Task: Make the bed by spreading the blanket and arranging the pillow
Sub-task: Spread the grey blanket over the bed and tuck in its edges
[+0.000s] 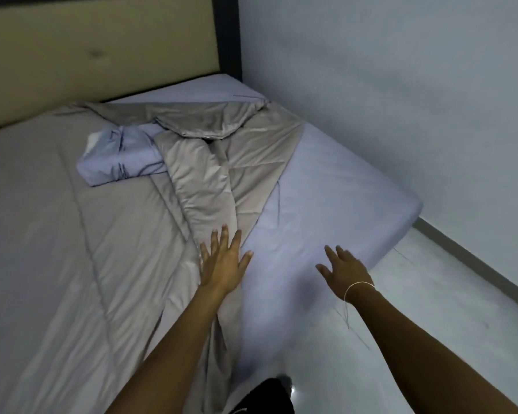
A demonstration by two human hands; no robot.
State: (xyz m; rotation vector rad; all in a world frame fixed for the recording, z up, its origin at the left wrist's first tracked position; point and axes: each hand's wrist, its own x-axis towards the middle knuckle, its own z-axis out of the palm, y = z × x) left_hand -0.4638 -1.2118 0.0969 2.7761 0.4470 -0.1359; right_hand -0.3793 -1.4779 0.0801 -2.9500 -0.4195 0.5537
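Left hand, fingers spread flat, pressing the folded edge of the beige quilted blanket. Right hand at its 3 o'clock, fingers spread and blurred, just above the lavender fitted sheet; contact unclear. Blanket bunched toward 12 o'clock. Crumpled lavender pillow at 11 o'clock, lying on the blanket. Padded headboard beyond.

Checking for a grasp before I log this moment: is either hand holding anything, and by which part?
Nothing is held. The left hand lies flat, fingers straight, on the folded edge of the blanket. The right hand is open over the sheet, with no grip.
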